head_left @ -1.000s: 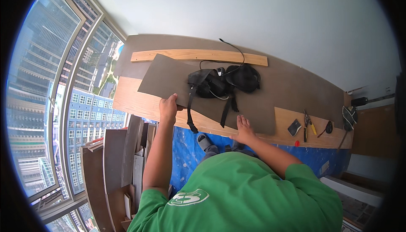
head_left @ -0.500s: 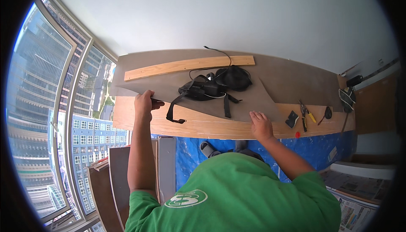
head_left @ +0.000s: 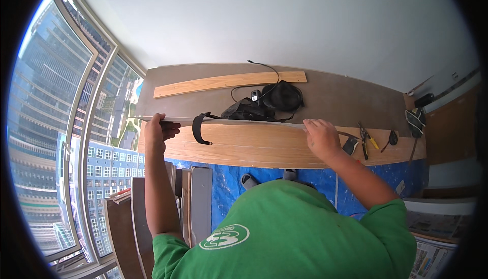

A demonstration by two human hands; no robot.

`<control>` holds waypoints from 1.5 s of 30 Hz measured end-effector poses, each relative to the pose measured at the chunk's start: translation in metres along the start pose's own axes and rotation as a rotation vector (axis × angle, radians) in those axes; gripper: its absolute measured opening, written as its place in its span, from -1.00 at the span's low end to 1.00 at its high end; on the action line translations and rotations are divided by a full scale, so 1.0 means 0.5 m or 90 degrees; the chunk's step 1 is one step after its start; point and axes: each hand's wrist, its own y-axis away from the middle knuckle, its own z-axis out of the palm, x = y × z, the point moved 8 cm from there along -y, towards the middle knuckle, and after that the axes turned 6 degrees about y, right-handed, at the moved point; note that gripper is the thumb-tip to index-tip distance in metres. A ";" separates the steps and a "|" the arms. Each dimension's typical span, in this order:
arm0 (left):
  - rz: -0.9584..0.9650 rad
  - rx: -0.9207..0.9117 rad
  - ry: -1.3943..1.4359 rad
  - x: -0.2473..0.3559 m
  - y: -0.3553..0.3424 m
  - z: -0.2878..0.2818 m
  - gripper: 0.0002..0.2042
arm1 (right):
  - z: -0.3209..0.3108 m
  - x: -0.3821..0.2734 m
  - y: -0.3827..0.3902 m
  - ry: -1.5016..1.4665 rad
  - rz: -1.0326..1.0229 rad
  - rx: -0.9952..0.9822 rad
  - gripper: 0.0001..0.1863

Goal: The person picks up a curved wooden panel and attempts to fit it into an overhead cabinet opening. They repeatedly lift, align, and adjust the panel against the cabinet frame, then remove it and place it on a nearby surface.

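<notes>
My left hand [head_left: 161,128] grips the near left edge of a thin grey-brown sheet [head_left: 272,123], which now shows almost edge-on. On the same edge, farther right, my right hand [head_left: 324,136] is closed with its fingertips over the top. Below the sheet's edge lies a pale wood-grain panel [head_left: 244,144]. Just behind the edge rests black strapped gear [head_left: 245,110], with a black strap [head_left: 198,128] hanging over the front. A round black pouch [head_left: 283,97] and a small camera [head_left: 255,95] sit beside it. The sheet partly hides the gear's lower side.
A narrow wooden strip [head_left: 229,81] lies at the back near the wall. To the right are pliers with yellow handles [head_left: 373,142], another cutting tool [head_left: 364,144] and a dark pad [head_left: 350,145]. Blue sheeting [head_left: 223,192] covers the floor. Boards [head_left: 201,202] stand at the left by the window.
Both hands have raised the sheet's near edge, turning it nearly edge-on. More of the wood-grain panel shows. My left hand moved left, my right hand slightly right and up.
</notes>
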 end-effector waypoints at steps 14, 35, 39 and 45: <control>0.139 0.021 0.106 0.063 0.150 -0.157 -0.70 | -0.141 -0.126 0.062 -0.205 0.045 -0.183 -0.89; 0.449 -0.183 0.083 0.131 0.660 0.341 -0.51 | -0.513 0.266 0.596 -0.099 0.181 0.086 -0.58; 0.554 -0.296 0.040 0.091 0.806 0.595 -0.62 | -0.656 0.405 0.842 -0.044 0.290 0.140 -0.57; 0.683 -0.465 -0.072 0.039 1.028 0.985 -0.68 | -0.845 0.527 1.151 0.059 0.471 0.143 -0.57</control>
